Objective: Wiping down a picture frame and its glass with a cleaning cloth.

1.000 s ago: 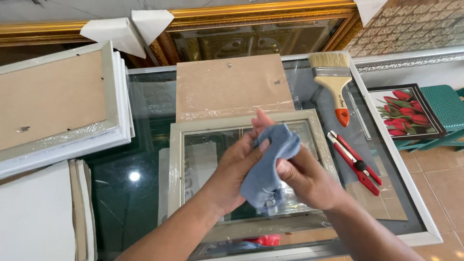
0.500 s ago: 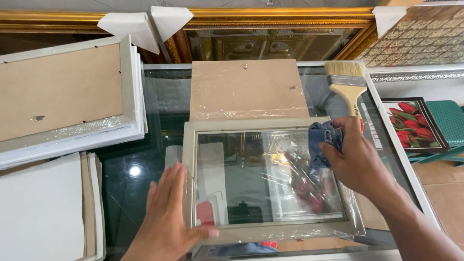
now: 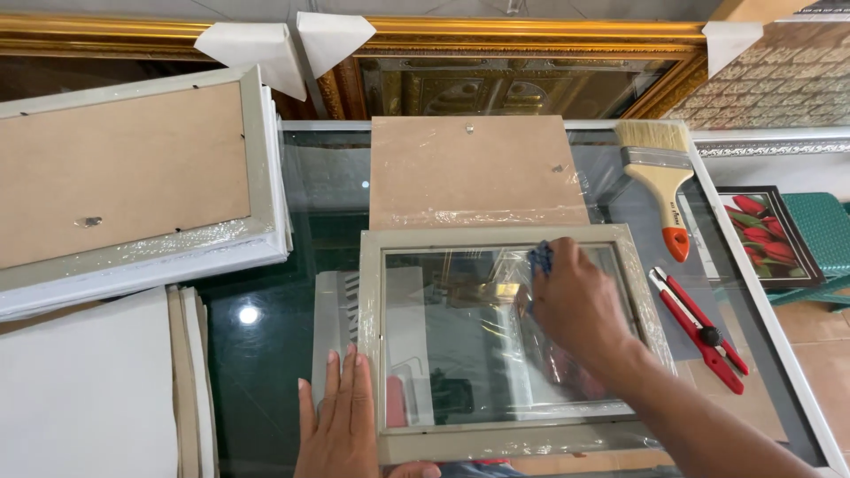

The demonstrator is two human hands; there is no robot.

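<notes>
The right hand (image 3: pixel 580 310), gripping a blue cloth (image 3: pixel 540 258), had slid leftward across the picture frame's glass (image 3: pixel 469 341), wiping, while the open left hand (image 3: pixel 341 425) steadied the frame.

The right hand (image 3: pixel 580 305) presses a blue cloth (image 3: pixel 540 258) flat against the glass of a grey picture frame (image 3: pixel 505 438) wrapped in clear film, while the left hand (image 3: pixel 341 420) lies flat, fingers spread, on the glass surface (image 3: pixel 266 372) touching the frame's near left corner. Just beyond the hands a brown backing board (image 3: pixel 474 173) lies against the frame's far edge. Off to the right of the right hand lie a paintbrush (image 3: pixel 660 177) and red pliers (image 3: pixel 699 327).
</notes>
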